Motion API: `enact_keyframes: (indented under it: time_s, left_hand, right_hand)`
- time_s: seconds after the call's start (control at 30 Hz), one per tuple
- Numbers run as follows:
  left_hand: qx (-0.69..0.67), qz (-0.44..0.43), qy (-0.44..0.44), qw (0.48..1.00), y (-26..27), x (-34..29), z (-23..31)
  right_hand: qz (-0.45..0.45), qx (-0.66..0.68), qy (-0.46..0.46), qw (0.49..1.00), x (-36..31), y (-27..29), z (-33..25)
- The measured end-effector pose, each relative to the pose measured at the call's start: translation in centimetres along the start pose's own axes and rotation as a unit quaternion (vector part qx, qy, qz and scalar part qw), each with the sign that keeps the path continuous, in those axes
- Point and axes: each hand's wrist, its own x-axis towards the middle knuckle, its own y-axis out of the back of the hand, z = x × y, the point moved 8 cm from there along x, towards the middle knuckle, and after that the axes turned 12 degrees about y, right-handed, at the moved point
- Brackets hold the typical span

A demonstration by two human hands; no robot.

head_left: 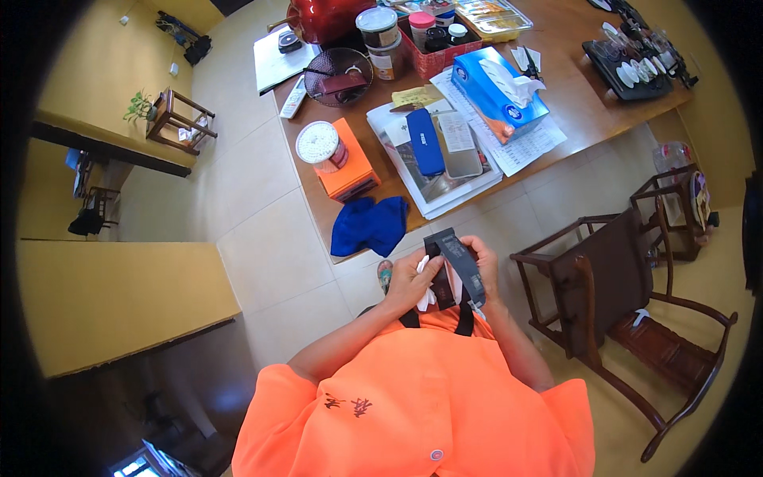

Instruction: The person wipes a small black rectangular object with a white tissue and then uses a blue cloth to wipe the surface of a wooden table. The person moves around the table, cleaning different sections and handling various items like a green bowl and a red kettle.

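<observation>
Two bare hands meet before your waist, just off the near edge of the wooden table [568, 48]. Your left hand [409, 281] and right hand [483, 267] both grip black printed packaging [462, 267]; a white item [428, 300], its kind unclear, shows beside your left fingers. On the tabletop, a blue cloth [369, 226] lies beside an orange box [354, 183].

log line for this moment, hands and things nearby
left hand: holding dark package, white item | right hand: holding dark package | table: blue cloth, orange box, tissue box | right side: wooden chair
</observation>
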Motion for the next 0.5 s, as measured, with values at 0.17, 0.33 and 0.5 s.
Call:
enact_keyframes:
  time_s: [0.17,0.33,0.5]
  left_hand:
    - [-0.009,0.012,-0.029,0.999,0.2,0.4,-0.4]
    - [-0.025,0.029,-0.015,0.999,0.5,0.8,-0.4]
    - [-0.129,0.074,0.097,0.984,1.8,1.4,-2.5]
  right_hand:
    - [-0.011,0.029,0.002,1.000,0.4,-0.1,0.6]
    - [-0.044,0.035,0.028,0.998,0.6,-0.5,-0.3]
    - [-0.031,0.078,-0.005,0.997,1.1,-1.6,-1.0]
